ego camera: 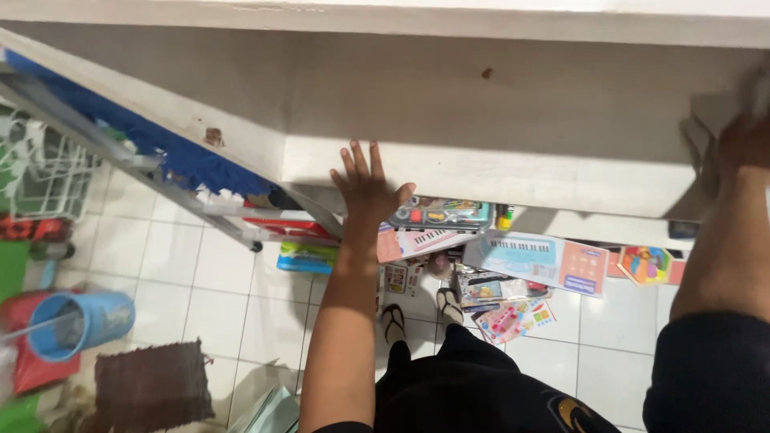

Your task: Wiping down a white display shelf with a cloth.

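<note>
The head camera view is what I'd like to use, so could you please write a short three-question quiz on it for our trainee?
1. True or false: the left hand lies flat with fingers spread on the front edge of the white shelf.
2. What lies on the tiled floor under the shelf? A) toy boxes B) folded towels C) glass bottles
3. Fill in: at the far left a ____ bucket lies on its side.

Key
1. True.
2. A.
3. Blue. The right hand is blurred at the shelf's right end; its grip cannot be told.
</note>
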